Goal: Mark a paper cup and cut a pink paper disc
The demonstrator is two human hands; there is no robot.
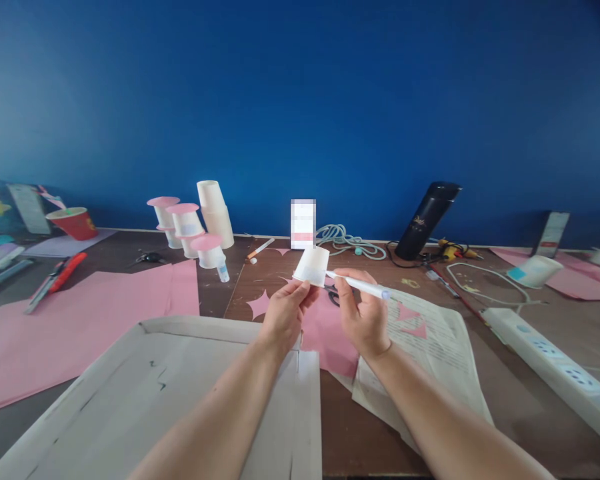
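A white paper cup (312, 265), tilted with its rim downward, is held at the rim by my left hand (287, 312). My right hand (364, 310) is closed around a white marker (363, 287), whose tip end points left at the cup's side; I cannot tell whether it touches. Below the hands lie pink paper (327, 337) and dark-handled scissors (333, 295), partly hidden. Pink star-like scraps (259, 305) lie left of my left hand. A marker cap (223, 270) stands near a white cup (210, 256) topped with a pink disc.
Stacked cups (214, 213) stand at the back left. A white box lid (205, 400) fills the front left, beside pink sheets (105, 300). Printed paper (430, 340) lies right. A phone (303, 227), black flask (425, 223) and power strip (545, 353) are around.
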